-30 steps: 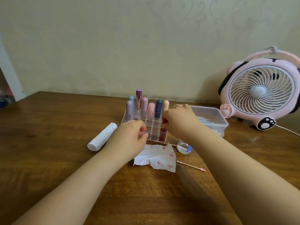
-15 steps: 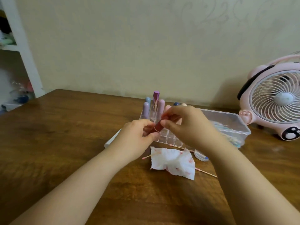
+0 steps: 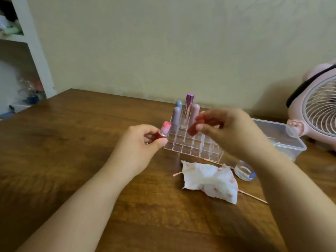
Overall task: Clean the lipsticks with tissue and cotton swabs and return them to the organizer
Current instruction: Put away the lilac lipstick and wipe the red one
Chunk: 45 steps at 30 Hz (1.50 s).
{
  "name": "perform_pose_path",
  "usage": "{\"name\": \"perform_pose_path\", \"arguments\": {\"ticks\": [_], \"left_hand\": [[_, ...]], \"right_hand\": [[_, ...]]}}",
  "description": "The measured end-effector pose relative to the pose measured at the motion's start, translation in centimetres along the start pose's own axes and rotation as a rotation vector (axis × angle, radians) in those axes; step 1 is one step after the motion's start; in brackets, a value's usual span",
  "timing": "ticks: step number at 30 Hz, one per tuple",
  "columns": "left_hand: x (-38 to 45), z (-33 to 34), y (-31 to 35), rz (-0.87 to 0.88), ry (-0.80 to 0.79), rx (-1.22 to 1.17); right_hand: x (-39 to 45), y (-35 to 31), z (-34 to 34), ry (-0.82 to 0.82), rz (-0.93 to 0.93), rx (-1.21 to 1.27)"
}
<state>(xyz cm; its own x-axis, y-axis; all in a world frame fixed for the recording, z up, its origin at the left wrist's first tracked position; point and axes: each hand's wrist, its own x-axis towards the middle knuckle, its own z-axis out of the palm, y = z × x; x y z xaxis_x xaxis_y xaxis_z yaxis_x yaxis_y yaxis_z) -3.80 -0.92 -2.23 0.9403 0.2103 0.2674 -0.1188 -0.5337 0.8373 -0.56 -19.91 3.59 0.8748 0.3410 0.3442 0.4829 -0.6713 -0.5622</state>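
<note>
Evidently midway: left hand grips an uncapped lipstick, right hand pinches its cap; stained tissue lies by the half-filled organizer.

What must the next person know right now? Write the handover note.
Left hand grips the opened lipstick, pink tip up.
Right hand pinches its red cap, pulled clear of the tube.
Organizer stands behind the hands; four capped tubes show in its back rows, front cells empty.
Stained tissue and used swabs lie in front of it.
Done: cap off. Left: wipe the tip, recap, slot it back. How many others are cleaned cannot be told.
</note>
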Motion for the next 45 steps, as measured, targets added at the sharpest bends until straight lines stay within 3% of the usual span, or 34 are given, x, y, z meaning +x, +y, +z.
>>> {"name": "perform_pose_path", "arguments": {"ticks": [6, 14, 16, 18, 20, 28, 37, 41, 45], "left_hand": [[-0.4, -0.2, -0.1, -0.123, -0.008, -0.244], [-0.7, -0.3, 0.8, -0.193, -0.081, -0.386], [-0.9, -0.4, 1.0, -0.19, -0.111, -0.411], [-1.1, -0.4, 1.2, -0.19, -0.155, -0.433], [-1.3, -0.2, 1.5, -0.183, -0.206, -0.448], [-2.2, 0.9, 2.1, -0.113, -0.37, -0.596], [-2.4, 1.1, 2.2, -0.232, -0.618, -0.905], [-2.6, 1.2, 2.4, -0.198, -0.548, -0.877], [-2.9, 1.6, 2.9, -0.092, -0.324, -0.729]], "right_hand": [[0.6, 0.7, 5.4, -0.29, 0.039, -0.281], [0.2, 1.2, 5.6, -0.337, 0.089, -0.258], [-0.3, 1.1, 4.9, -0.231, 0.055, -0.24], [-0.9, 0.7, 3.9, -0.029, 0.019, -0.104], [-1.6, 0.2, 3.2, 0.04, 0.046, 0.132], [-3.5, 0.3, 3.8, -0.093, 0.089, 0.691], [-3.9, 0.0, 3.0, -0.106, 0.103, 0.916], [-3.9, 0.0, 3.3, -0.082, 0.107, 0.941], [-4.0, -0.1, 3.6, -0.03, 0.113, 0.902]]}}
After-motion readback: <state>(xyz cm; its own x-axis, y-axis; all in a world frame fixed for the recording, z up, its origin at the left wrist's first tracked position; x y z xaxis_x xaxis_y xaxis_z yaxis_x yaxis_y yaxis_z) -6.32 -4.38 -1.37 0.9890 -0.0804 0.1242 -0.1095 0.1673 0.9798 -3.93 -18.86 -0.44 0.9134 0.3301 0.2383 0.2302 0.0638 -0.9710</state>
